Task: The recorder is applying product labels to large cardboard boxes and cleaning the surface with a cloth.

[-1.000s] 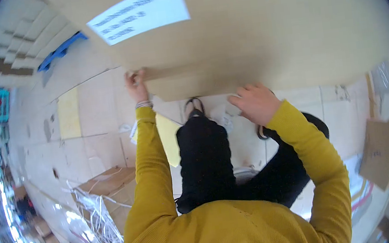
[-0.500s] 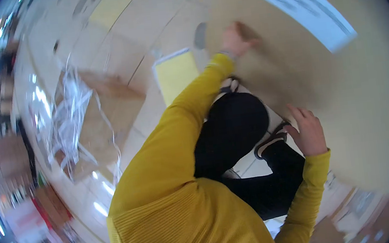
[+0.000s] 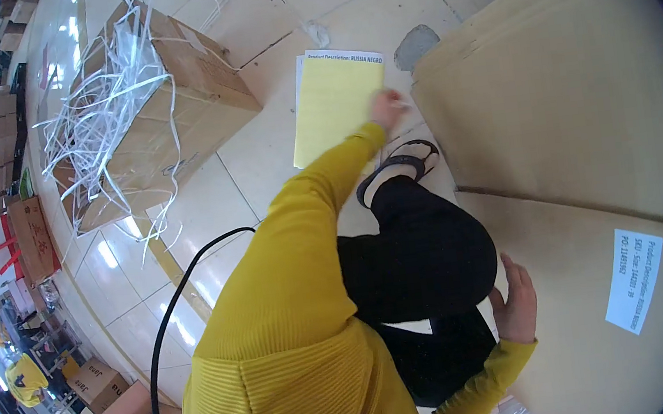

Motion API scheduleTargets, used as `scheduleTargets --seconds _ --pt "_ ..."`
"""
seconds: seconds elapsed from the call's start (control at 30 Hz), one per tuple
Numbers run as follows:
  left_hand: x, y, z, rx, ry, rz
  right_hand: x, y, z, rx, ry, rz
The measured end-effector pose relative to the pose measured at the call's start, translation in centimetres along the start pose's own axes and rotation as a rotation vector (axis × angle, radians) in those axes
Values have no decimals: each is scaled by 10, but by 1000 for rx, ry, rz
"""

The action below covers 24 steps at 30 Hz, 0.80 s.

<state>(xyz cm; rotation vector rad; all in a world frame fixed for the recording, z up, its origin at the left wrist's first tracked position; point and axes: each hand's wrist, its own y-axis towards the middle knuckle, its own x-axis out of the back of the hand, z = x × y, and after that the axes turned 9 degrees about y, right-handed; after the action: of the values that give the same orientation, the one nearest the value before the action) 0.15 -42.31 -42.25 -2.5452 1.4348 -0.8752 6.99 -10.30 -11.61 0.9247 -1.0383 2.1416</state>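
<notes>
Left hand (image 3: pixel 390 111) shifted from brown cardboard (image 3: pixel 558 96) to right edge of yellow sheet (image 3: pixel 339 102); fingers curled, blurred, hold unclear. Right hand (image 3: pixel 516 304) half open, empty. Cardboard right of left fingers, behind right ones.

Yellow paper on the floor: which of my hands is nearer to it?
Left. Your left hand is at the right edge of the yellow paper; blur hides whether they touch. Your right hand is farther off, by the labelled box.

Printed white label (image 3: pixel 634 280) on large carton (image 3: pixel 560 278), printed heading (image 3: pixel 342 56) on white sheet (image 3: pixel 301 86)
</notes>
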Motion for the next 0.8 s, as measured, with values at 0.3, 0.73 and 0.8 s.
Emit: scheduleTargets --seconds 0.3,0.73,0.8 --pt "115 -35 133 718 650 -238 -13 -2 -10 -87 31 77" --pt "183 -75 236 529 756 -157 -4 11 13 13 -10 -2" --pt "212 -103 256 912 934 -162 -6 8 14 -4 -2 -3"
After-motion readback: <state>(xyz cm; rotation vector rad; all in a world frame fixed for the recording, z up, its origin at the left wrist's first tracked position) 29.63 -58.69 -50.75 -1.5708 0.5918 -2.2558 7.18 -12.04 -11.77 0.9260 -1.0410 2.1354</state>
